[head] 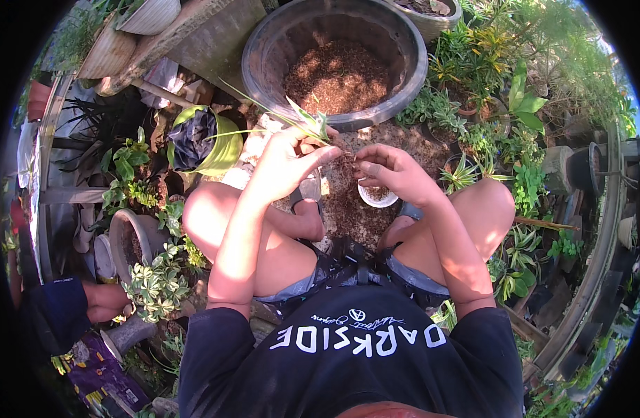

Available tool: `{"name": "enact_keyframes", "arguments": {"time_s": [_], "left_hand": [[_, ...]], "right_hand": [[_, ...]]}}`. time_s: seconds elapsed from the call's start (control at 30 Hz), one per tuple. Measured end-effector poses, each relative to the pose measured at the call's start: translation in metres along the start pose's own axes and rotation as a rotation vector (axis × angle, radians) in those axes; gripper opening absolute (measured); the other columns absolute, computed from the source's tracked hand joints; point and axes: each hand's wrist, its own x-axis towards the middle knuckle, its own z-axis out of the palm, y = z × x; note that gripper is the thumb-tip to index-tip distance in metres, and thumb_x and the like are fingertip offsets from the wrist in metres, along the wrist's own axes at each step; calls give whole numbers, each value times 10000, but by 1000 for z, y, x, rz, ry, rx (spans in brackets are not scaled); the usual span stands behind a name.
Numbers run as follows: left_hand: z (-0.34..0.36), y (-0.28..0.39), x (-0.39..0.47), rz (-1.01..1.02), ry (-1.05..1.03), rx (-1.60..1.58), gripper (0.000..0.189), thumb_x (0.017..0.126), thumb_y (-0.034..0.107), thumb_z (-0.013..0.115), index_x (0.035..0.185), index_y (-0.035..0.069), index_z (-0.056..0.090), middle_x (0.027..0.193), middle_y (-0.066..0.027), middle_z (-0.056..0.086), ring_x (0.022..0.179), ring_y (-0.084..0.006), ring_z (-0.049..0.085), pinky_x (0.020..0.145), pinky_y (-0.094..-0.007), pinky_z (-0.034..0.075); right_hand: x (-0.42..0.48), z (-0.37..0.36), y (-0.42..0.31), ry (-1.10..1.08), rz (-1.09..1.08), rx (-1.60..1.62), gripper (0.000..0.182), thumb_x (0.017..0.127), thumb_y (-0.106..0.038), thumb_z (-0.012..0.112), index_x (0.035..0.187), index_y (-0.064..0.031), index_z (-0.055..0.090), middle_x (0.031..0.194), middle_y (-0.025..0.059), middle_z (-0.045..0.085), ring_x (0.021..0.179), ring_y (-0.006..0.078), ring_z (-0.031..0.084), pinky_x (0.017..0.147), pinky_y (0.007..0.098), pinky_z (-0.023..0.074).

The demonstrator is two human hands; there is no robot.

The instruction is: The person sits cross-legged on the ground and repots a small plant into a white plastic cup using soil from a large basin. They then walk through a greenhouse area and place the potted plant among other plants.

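Note:
My left hand pinches a small green plant with long thin leaves, near its base. Brown roots with soil clinging to them hang from the plant towards my right hand. The fingers of my right hand are curled beside the roots; whether they grip any strands is unclear. Just below this hand, a small white pot with soil inside stands on the ground, partly covered by the hand. Beyond both hands is a large black round tub, with loose brown soil in its bottom.
A light green pot holding black plastic lies tilted at the left. Potted plants crowd both sides, with a grey pot at the lower left. A concrete slab stands at the upper left. Another person's leg shows at the far left.

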Motion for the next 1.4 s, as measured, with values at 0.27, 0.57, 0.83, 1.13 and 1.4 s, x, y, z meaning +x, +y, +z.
{"name": "enact_keyframes", "arguments": {"time_s": [0.27, 0.57, 0.83, 1.13, 1.4], "left_hand": [[-59, -7, -7, -83, 254, 26, 218, 857, 90, 733, 1047, 10, 662, 896, 11, 656, 810, -41, 548, 742, -221, 454], [-98, 3, -22, -217, 398, 206, 284, 844, 83, 732, 1098, -16, 653, 960, -47, 693, 870, -92, 601, 811, -268, 479], [-124, 9, -33, -290, 563, 39, 311, 827, 54, 731, 1108, -46, 642, 962, -85, 684, 887, -136, 621, 796, -285, 493], [-128, 11, -34, -242, 584, -55, 413, 653, 145, 775, 1012, -6, 638, 953, -55, 662, 860, -126, 615, 813, -254, 491], [-128, 1, -43, -81, 601, 424, 478, 560, 191, 769, 985, 17, 636, 933, -57, 649, 864, -161, 625, 809, -257, 497]], "right_hand": [[41, -38, -39, -24, -51, -265, 322, 960, -215, 610, 1162, 36, 599, 1043, 81, 668, 969, 125, 627, 855, 278, 515], [292, -121, -3, -39, 669, -857, 460, 967, -386, 530, 1153, 31, 590, 1050, 160, 604, 907, 216, 632, 736, 334, 547], [393, -55, 113, -351, 606, -1209, 625, 929, -365, 549, 1420, -2, 412, 1408, 216, 490, 1238, 366, 517, 958, 499, 501], [393, -45, 93, -363, 762, -1064, 678, 856, -412, 630, 1358, 20, 486, 1359, 234, 514, 1056, 428, 612, 742, 507, 586], [389, -56, 88, -580, 974, -1093, 683, 925, -418, 549, 1509, -141, 329, 1625, 105, 133, 1347, 412, 405, 997, 568, 465]]}}
